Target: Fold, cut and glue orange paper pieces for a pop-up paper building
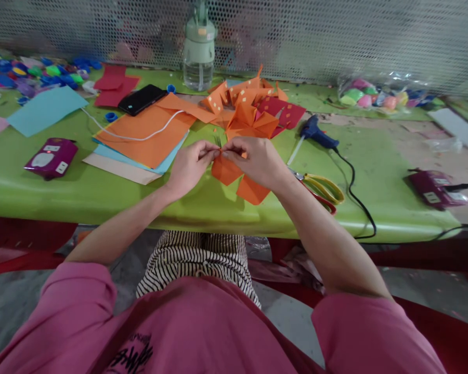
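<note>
Both hands meet over the green table [203, 210], pinching the upper edge of a folded piece of orange paper [225, 170]. My left hand [193, 163] has thumb and forefinger pressed together at its top left. Close beside it, my right hand [257, 158] pinches the same spot and covers part of the paper. A small dark bristly tuft [218, 141] shows just above the fingertips; I cannot tell whether it is attached. Below the right hand lies another orange flap [253, 191], possibly part of the same piece. Folded orange paper shapes [251, 122] lie just beyond the hands.
Right of my hands lie yellow-and-red-handled scissors [322, 188] and a blue glue gun [317, 132] with a black cord. Stacked orange sheets [144, 137], a black phone [147, 99] and a purple power socket [51, 158] lie left. A water bottle [199, 52] stands at the back.
</note>
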Demonstrator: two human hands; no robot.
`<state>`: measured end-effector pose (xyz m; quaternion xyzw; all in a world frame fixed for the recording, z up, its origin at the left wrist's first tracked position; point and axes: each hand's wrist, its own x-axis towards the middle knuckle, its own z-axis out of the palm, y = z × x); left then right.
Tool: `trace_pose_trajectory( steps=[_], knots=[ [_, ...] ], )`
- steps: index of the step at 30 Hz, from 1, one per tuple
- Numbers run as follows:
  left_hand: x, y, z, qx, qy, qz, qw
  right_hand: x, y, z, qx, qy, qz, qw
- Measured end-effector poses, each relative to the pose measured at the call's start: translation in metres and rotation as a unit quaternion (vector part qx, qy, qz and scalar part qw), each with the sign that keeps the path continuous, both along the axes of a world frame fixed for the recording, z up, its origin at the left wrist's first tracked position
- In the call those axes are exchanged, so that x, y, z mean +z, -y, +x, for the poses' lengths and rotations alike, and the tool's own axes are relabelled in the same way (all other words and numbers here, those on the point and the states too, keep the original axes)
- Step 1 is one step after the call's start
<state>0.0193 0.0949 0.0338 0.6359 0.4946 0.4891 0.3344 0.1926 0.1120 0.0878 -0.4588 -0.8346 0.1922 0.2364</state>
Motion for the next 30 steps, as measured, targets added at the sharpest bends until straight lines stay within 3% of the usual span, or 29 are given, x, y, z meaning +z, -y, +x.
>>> trace_pose_trajectory(
  steps=[6,12,20,26,30],
  knots=[
    [0.003,0.004,0.005,0.025,-0.045,0.016,0.999,-0.004,-0.001,-0.001,-0.002,-0.021,0.013,1.0],
    [0.001,0.005,0.003,-0.05,0.061,-0.038,0.996,-0.005,0.002,0.0,-0.002,-0.06,0.006,0.998],
    [-0.002,0.003,0.003,-0.063,0.097,-0.08,0.99,-0.011,0.002,0.001,-0.032,-0.089,0.015,0.995],
    [-0.003,0.001,0.002,-0.109,0.143,-0.114,0.977,-0.009,0.004,0.003,-0.021,-0.013,0.032,0.999],
    [0.0,0.003,0.004,-0.094,0.182,-0.139,0.969,-0.009,0.001,0.004,-0.019,0.014,0.067,0.997]
  ],
)
